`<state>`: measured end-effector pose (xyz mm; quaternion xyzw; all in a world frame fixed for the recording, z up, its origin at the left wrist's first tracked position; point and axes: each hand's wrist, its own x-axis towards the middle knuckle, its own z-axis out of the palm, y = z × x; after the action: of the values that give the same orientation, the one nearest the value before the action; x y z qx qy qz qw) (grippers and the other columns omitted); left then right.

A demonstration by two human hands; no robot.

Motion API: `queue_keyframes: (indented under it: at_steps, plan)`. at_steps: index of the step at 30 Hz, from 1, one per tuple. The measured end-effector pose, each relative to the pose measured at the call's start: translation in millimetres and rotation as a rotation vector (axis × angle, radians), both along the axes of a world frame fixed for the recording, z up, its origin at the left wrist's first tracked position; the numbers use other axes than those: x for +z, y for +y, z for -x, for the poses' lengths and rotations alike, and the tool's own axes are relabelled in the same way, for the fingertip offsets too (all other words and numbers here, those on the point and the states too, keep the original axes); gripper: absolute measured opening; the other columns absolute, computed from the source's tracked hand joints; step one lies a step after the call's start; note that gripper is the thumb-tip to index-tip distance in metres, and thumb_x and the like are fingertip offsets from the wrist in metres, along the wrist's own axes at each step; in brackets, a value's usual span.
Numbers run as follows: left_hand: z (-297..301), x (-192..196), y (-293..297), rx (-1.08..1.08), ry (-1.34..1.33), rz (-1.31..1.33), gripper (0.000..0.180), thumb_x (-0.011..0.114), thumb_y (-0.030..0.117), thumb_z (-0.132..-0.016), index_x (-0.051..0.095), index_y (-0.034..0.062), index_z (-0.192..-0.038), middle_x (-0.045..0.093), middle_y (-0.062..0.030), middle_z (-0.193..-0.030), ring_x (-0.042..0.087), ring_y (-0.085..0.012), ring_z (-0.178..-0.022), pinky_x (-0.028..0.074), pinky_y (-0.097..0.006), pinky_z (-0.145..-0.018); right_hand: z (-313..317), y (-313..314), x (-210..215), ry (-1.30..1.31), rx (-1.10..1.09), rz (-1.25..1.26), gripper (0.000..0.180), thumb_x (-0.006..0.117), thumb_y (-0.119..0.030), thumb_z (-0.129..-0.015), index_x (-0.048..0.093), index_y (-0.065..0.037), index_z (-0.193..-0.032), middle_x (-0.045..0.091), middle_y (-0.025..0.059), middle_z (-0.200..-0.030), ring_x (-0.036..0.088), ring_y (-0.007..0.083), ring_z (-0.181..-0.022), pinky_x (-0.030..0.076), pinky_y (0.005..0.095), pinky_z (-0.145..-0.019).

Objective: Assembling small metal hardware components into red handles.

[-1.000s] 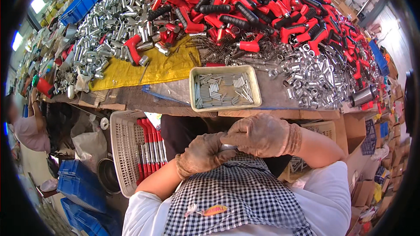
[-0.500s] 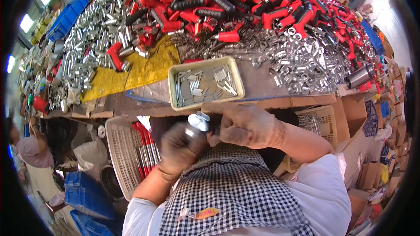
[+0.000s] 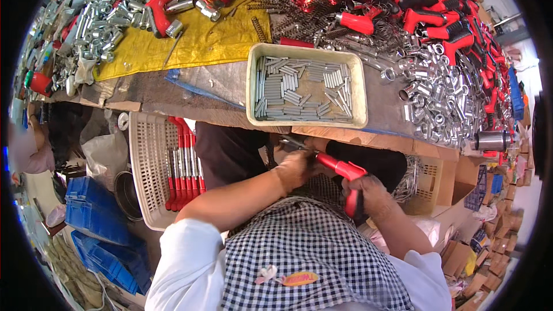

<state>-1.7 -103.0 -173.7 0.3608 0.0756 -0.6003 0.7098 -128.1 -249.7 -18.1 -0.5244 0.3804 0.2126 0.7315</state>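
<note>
One red tool (image 3: 344, 168), gripped by the right hand (image 3: 370, 191) (left hand (image 3: 296, 169), hold unclear), one tray (image 3: 250, 95) at the tabletop's (image 3: 383, 101) near edge, and one lettered orange label (image 3: 300, 279) were present.

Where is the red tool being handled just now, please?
In the head view, the red tool is just right of centre in the right hand, with the left hand beside it, below the cream tray.
</note>
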Motion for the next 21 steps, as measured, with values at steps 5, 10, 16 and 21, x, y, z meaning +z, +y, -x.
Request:
queue_keyframes:
  at_steps: [5, 10, 16, 21]
  plan:
    - [36.5, -61.3, -56.3, -0.229, 0.17, -0.078, 0.034, 0.057, 0.031, -0.092, 0.06, 0.0024, -0.11, 0.065, -0.0164, -0.103, 0.065, -0.0302, -0.078, 0.055, -0.043, -0.076, 5.8, 3.0, -95.2, 0.146, -0.51, -0.169, 0.02, 0.059, -0.012, -0.077, 0.06, 0.001, -0.093, 0.06, 0.0088, -0.077, 0.06, 0.0217, -0.07, 0.05, 0.0334, -0.066]
    - [14.6, -44.8, -52.8, -0.413, 0.254, -0.275, 0.046, 0.069, 0.023, -0.082, 0.056, 0.008, -0.124, 0.059, -0.0147, -0.121, 0.055, -0.0256, -0.114, 0.044, -0.036, -0.097, 14.5, -0.6, -130.4, 0.078, -0.594, -0.229, 0.027, 0.059, -0.01, -0.076, 0.059, 0.002, -0.1, 0.06, 0.0092, -0.081, 0.059, 0.0232, -0.071, 0.05, 0.0345, -0.067]
    - [39.7, -156.6, -51.3, -0.674, -1.525, -0.065, 0.063, 0.06, 0.031, -0.079, 0.049, 0.0052, -0.135, 0.043, -0.0207, -0.141, 0.042, -0.0324, -0.129, 0.031, -0.041, -0.11, 9.8, -9.9, -173.8, 0.14, -0.515, -0.29, 0.043, 0.06, -0.007, -0.077, 0.054, 0.004, -0.117, 0.063, 0.0175, -0.106, 0.062, 0.0304, -0.096, 0.05, 0.039, -0.089]
    - [48.3, -159.7, -44.0, -0.476, -1.677, 0.022, 0.067, 0.065, 0.008, -0.067, 0.049, 0.0094, -0.133, 0.053, -0.0224, -0.129, 0.051, -0.0365, -0.121, 0.041, -0.042, -0.102, -5.2, 0.3, -132.2, 0.078, -0.426, -0.103, 0.045, 0.062, -0.006, -0.075, 0.055, 0.004, -0.118, 0.063, 0.017, -0.107, 0.063, 0.0295, -0.096, 0.051, 0.0386, -0.089]
